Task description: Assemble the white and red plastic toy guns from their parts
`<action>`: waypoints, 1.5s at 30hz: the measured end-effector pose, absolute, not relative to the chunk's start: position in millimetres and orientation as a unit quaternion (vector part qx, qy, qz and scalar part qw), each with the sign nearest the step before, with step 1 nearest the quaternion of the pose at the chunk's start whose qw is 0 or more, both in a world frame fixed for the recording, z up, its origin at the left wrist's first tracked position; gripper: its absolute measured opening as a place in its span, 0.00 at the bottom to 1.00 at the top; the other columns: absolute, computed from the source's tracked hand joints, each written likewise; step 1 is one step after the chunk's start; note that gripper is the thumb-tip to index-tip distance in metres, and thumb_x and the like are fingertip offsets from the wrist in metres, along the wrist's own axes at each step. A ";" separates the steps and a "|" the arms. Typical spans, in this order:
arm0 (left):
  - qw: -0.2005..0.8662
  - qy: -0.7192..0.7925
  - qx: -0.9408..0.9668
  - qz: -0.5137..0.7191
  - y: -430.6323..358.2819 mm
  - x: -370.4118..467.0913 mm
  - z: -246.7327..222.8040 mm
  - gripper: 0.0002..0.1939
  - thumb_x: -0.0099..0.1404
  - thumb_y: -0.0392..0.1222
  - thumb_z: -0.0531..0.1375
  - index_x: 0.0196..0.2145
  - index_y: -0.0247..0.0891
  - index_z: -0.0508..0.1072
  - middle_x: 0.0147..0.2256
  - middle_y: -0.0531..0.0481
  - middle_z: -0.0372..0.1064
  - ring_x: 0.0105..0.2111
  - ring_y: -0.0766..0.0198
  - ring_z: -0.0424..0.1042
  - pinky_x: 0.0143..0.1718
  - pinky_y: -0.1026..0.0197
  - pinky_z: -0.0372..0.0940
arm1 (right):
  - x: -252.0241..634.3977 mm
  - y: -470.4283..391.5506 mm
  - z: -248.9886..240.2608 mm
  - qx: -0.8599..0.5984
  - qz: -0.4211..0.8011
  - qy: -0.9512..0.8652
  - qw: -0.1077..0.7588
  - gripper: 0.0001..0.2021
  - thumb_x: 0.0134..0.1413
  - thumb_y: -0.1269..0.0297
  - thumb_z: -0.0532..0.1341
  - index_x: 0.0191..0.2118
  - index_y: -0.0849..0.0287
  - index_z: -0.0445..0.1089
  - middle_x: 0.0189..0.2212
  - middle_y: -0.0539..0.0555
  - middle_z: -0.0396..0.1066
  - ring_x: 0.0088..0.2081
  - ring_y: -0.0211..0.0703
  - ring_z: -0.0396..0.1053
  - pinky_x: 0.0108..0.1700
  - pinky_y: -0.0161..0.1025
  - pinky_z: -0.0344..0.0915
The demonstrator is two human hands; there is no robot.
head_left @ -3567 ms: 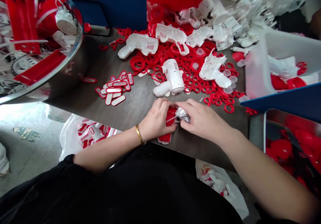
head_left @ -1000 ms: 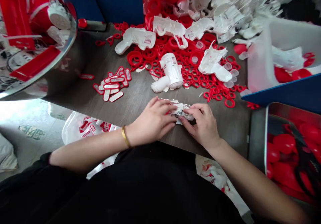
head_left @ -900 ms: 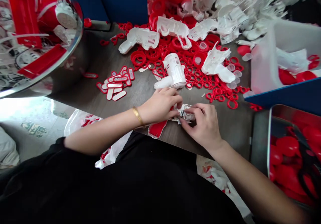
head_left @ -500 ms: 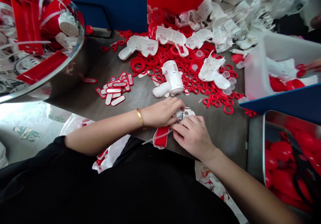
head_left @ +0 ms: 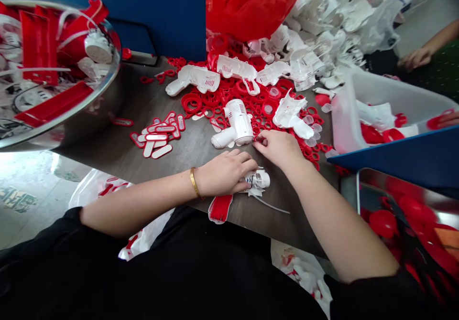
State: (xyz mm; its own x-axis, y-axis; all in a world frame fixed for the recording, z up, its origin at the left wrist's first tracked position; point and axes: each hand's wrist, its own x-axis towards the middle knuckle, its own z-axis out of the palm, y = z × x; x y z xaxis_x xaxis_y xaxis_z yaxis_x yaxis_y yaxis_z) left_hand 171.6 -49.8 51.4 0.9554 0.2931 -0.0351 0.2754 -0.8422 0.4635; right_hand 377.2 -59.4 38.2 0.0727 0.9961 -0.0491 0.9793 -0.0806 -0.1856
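Observation:
My left hand (head_left: 227,172) is closed over an opened hair-dryer-shaped plastic shell (head_left: 261,179) near the front table edge. The shell's red handle inside (head_left: 220,208) points toward me, and a thin white strip (head_left: 272,205) trails from it to the right. My right hand (head_left: 278,148) reaches forward to the near edge of the heap of red plastic rings (head_left: 247,88). Its thumb and index finger are pinched together; what is between them is too small to make out. Just left of those fingertips lies a closed white hair-dryer-shaped body (head_left: 238,119).
Red-rimmed oval plates (head_left: 158,136) lie left of centre. A metal bowl (head_left: 116,67) with red and white parts stands at left. White half shells (head_left: 195,79) rest around the rings. At right are a translucent bin (head_left: 340,110), a metal tray (head_left: 358,191) and another person's hand (head_left: 416,59).
My right hand has left the opened shell and moved forward to the red rings. My left hand stays on the shell. The view has shifted slightly, and another person's arm shows at right.

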 end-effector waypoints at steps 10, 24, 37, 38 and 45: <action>0.234 0.214 0.945 0.083 -62.8 151.1 29.1 0.20 0.72 0.46 0.48 0.57 0.39 0.65 0.54 0.43 0.65 0.48 0.55 0.66 0.50 0.51 0.63 | 324.0 -177.0 46.7 -0.567 0.134 -0.785 0.211 0.07 0.55 0.69 0.56 0.31 0.55 0.71 0.24 0.48 0.70 0.23 0.35 0.66 0.27 0.33 0.61; 0.305 0.268 0.910 0.085 -72.2 146.4 32.7 0.23 0.65 0.51 0.58 0.53 0.37 0.67 0.48 0.43 0.67 0.48 0.53 0.66 0.51 0.51 0.63 | 316.1 -172.8 48.7 -0.524 0.120 -0.842 0.038 0.06 0.57 0.68 0.56 0.34 0.56 0.71 0.27 0.48 0.70 0.25 0.36 0.68 0.25 0.36 0.54; 0.308 0.287 0.903 0.080 -75.7 148.9 33.6 0.20 0.65 0.45 0.59 0.53 0.36 0.66 0.49 0.43 0.66 0.49 0.53 0.66 0.51 0.49 0.63 | 300.4 -178.7 52.6 -0.591 0.137 -0.795 -0.019 0.06 0.57 0.67 0.56 0.37 0.55 0.70 0.25 0.48 0.73 0.24 0.38 0.69 0.25 0.37 0.49; 0.317 0.281 0.902 0.079 -74.6 148.5 33.7 0.20 0.65 0.45 0.59 0.53 0.36 0.66 0.48 0.43 0.66 0.49 0.54 0.66 0.51 0.50 0.63 | 298.1 -178.0 55.0 -0.592 0.139 -0.793 -0.030 0.06 0.56 0.67 0.56 0.37 0.55 0.70 0.25 0.48 0.74 0.23 0.39 0.69 0.24 0.38 0.48; 0.348 0.271 0.894 0.077 -69.9 145.5 34.3 0.22 0.62 0.42 0.62 0.53 0.36 0.64 0.48 0.44 0.67 0.48 0.55 0.66 0.51 0.51 0.64 | 299.6 -189.2 40.2 -0.616 0.117 -0.779 0.021 0.08 0.60 0.64 0.55 0.40 0.56 0.71 0.26 0.49 0.75 0.23 0.39 0.71 0.23 0.37 0.49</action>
